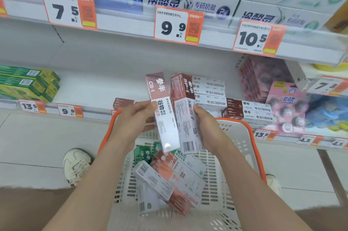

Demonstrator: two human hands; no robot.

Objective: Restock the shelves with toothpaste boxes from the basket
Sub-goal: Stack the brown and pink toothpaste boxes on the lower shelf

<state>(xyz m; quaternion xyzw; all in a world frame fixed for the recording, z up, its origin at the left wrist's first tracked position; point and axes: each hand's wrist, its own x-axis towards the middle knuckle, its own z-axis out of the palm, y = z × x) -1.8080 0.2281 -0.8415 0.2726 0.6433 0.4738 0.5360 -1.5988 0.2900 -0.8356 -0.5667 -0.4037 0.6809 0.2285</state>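
My left hand point(137, 117) grips a pink-and-white CB-1 toothpaste box point(162, 106), held upright above the basket. Right beside it, my right hand point(205, 127) holds a dark-red-and-white SP-1 toothpaste box point(183, 110), also upright. The two boxes nearly touch. Below them the white basket with an orange rim point(246, 132) holds several more toothpaste boxes point(169, 180), lying loosely, among them a green one point(142, 154). Behind my hands, matching boxes are stacked on the middle shelf point(248, 110).
Green boxes point(28, 82) sit at the shelf's left end, with bare shelf point(98, 87) between them and the stack. Pink packs point(288, 102) stand at the right. The upper shelf point(188, 1) carries large white and blue boxes above price tags. My shoes rest on the tiled floor.
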